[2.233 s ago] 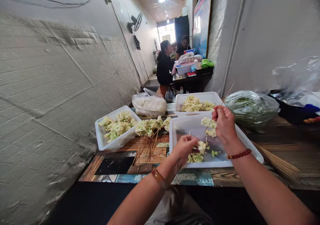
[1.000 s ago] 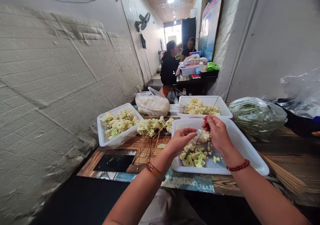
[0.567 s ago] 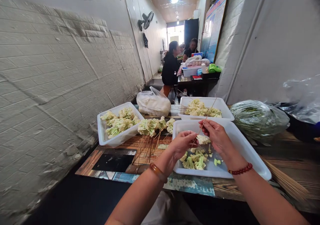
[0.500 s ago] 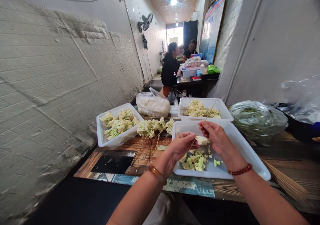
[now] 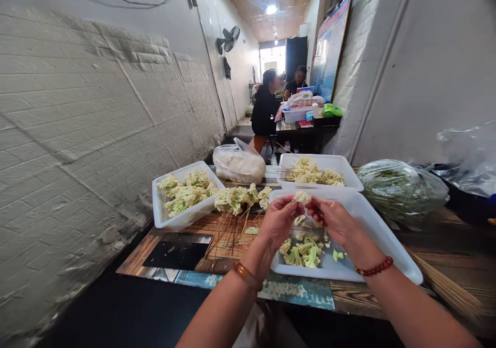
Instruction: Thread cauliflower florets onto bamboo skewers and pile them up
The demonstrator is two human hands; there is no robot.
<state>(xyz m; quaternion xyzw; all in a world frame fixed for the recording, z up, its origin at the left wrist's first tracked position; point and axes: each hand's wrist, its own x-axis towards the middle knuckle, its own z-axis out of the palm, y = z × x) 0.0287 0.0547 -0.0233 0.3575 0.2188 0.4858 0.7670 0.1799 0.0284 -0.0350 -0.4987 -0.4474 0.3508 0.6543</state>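
Observation:
Above the large white tray [image 5: 382, 239], my two hands meet at a small cauliflower floret [image 5: 302, 198]. My left hand [image 5: 279, 219] is closed, its thumb and fingers pinching the floret's left side. On the right side, the fingers of my right hand [image 5: 330, 218] are also closed on it. I cannot make out the skewer between the hands now. Loose cauliflower pieces [image 5: 304, 251] lie in the tray below, with a green stem bit [image 5: 337, 255] near them. Left of the tray, skewered cauliflower [image 5: 232, 199] rests with its sticks pointing toward me.
A white tray of cauliflower [image 5: 174, 223] stands at left, another [image 5: 351, 182] behind. A plastic bag with pale contents [image 5: 239, 164] and a bag of green vegetables [image 5: 401, 188] flank them. Bare skewers [image 5: 445, 281] lie at right. Two people [image 5: 265, 108] sit at a far table.
Both hands have risen slightly and come closer together around the floret. The skewer seen slanting between them earlier no longer shows. The whole view has shifted slightly.

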